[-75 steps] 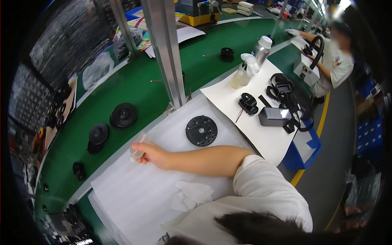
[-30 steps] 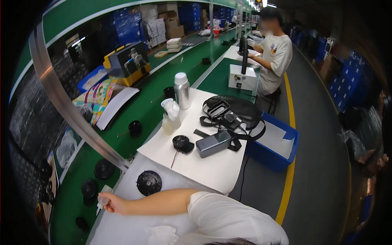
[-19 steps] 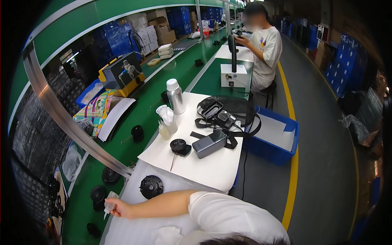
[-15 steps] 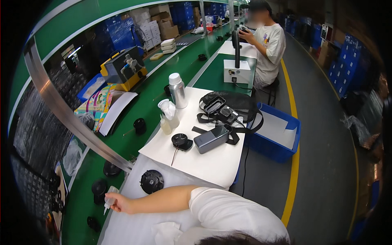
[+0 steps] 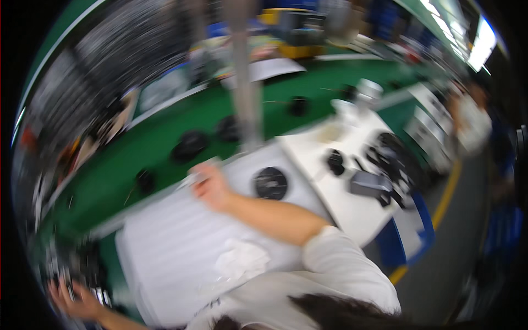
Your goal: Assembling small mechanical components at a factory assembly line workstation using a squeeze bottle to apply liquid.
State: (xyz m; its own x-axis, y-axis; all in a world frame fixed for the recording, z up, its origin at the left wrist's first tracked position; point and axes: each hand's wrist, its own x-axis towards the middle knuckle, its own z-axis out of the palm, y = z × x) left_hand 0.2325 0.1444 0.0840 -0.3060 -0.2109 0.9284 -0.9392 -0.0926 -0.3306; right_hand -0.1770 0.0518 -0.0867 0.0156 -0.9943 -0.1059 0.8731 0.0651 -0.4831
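The whole view is smeared by motion. My right hand [image 5: 212, 188] is closed around a small translucent squeeze bottle [image 5: 192, 178], held over the back edge of the white foam sheet [image 5: 170, 236]. A round black fan-like part [image 5: 270, 183] lies on the foam, to the right of that hand. At the lower left, my left hand [image 5: 77, 301] reaches out with its fingers apart, next to a dark cluster with shiny metal bits [image 5: 69, 267]. Whether it touches the cluster is hard to see. Crumpled white tissue [image 5: 242, 261] rests on the foam in front of me.
Several black round parts [image 5: 190, 146] line the green conveyor [image 5: 137, 148] behind the foam. A metal post [image 5: 247, 99] rises there. To the right, a white sheet [image 5: 308, 148] carries bottles and a grey box-shaped device [image 5: 369, 184]. A blue bin [image 5: 423, 231] and a person [image 5: 473, 118] are beyond.
My view has swung to the left, so the bench appears farther right. My left hand has come into view at the lower left. The squeeze bottle is still in my right hand.
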